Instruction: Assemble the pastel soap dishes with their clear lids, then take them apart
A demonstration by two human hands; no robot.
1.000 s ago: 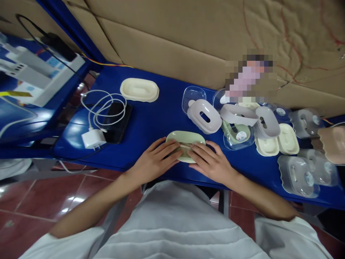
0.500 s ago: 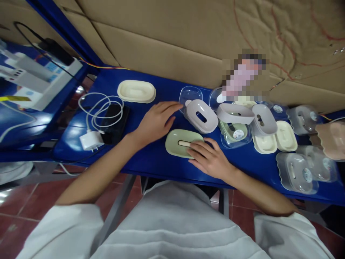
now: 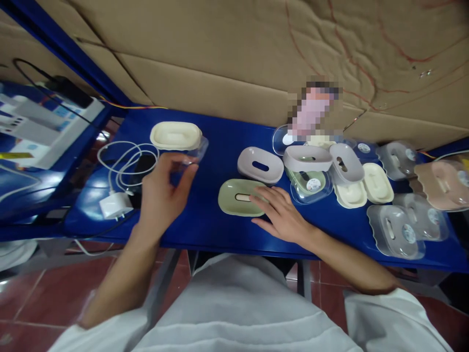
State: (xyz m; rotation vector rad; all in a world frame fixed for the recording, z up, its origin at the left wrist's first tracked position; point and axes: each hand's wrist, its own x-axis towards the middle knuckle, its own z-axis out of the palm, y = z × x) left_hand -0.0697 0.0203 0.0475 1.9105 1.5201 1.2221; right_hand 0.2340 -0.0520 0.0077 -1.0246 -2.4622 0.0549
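My left hand (image 3: 164, 188) pinches a clear plastic cover (image 3: 200, 149) between thumb and fingers. It is beside a cream oval dish (image 3: 175, 135) at the back left; whether cover and dish touch, I cannot tell. A sage-green soap dish (image 3: 227, 199) with a slot in its middle lies in front of me. A pale strip shows in that slot. Over the dish's right end rests my right hand (image 3: 284, 212), fingers stretched and slightly apart. Just behind the green dish sits a pale lilac slotted dish (image 3: 249, 159).
More lilac dishes (image 3: 346, 164), cream pieces (image 3: 378, 183) and a green dish under clear plastic (image 3: 309, 182) crowd the right. Further right are grey dishes in clear covers (image 3: 395, 232) and a brown one (image 3: 441, 183). A white charger (image 3: 115, 205) with coiled cable lies left.
My left hand has taken the clear cover from behind the lilac dish and carried it left to the cream dish. My right hand has stayed on the green soap dish.
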